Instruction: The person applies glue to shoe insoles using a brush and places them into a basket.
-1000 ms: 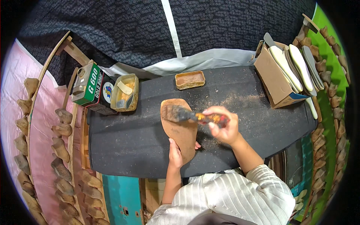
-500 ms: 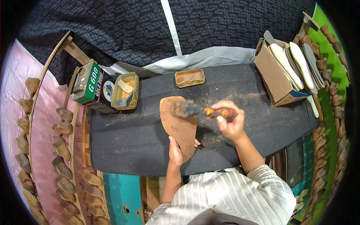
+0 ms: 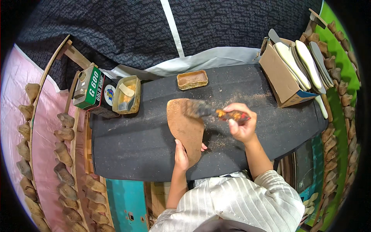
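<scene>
A brown, sole-shaped insole (image 3: 184,129) is held up over the dark table by its narrow lower end. My left hand (image 3: 181,155) grips it, thumb on the near face and fingers behind, with a few fingertips showing past the right edge. In my right hand (image 3: 242,125) is a brush (image 3: 222,113), its handle speckled red, yellow and black. The dark bristles, slightly blurred, meet the upper right part of the insole. My right fingers are closed round the handle's end.
Brown dust lies scattered on the black-covered table (image 3: 127,150). A shallow tray (image 3: 192,80) sits at the back. At left stand a metal can (image 3: 92,92) and a tub (image 3: 126,95) holding spreaders. A cardboard box (image 3: 281,75) of soles stands at right. Racks of shoe lasts (image 3: 63,154) flank both sides.
The brush and my right hand have shifted slightly right, with the bristles now nearer the insole's right edge. My left hand still holds the insole, almost unmoved.
</scene>
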`<action>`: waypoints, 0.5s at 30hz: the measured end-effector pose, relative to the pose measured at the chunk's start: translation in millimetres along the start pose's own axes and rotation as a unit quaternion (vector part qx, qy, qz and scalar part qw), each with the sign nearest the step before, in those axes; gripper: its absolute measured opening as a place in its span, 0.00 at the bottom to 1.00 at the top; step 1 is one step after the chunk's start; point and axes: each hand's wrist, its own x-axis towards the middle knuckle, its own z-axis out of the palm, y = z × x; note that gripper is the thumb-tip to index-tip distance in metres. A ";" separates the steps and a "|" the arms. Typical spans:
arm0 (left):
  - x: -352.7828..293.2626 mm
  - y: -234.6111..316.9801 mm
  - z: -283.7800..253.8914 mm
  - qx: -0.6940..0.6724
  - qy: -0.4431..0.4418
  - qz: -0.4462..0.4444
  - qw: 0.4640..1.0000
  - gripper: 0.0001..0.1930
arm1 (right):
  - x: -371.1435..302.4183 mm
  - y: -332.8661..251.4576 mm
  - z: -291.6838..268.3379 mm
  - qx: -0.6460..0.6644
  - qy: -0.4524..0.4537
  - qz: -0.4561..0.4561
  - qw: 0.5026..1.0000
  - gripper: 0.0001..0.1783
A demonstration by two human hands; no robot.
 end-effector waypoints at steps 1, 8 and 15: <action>0.3 -0.5 -1.0 0.012 0.010 0.004 1.000 0.38 | 1.7 2.0 -3.7 -0.030 0.020 0.006 0.999 0.13; 0.1 5.1 6.3 0.004 -0.002 0.002 1.000 0.38 | -5.8 -9.8 8.8 -0.003 -0.085 -0.060 0.995 0.15; -2.3 1.4 -1.9 -0.008 0.017 0.008 1.000 0.38 | 4.5 1.7 -3.6 -0.028 0.067 0.019 0.997 0.10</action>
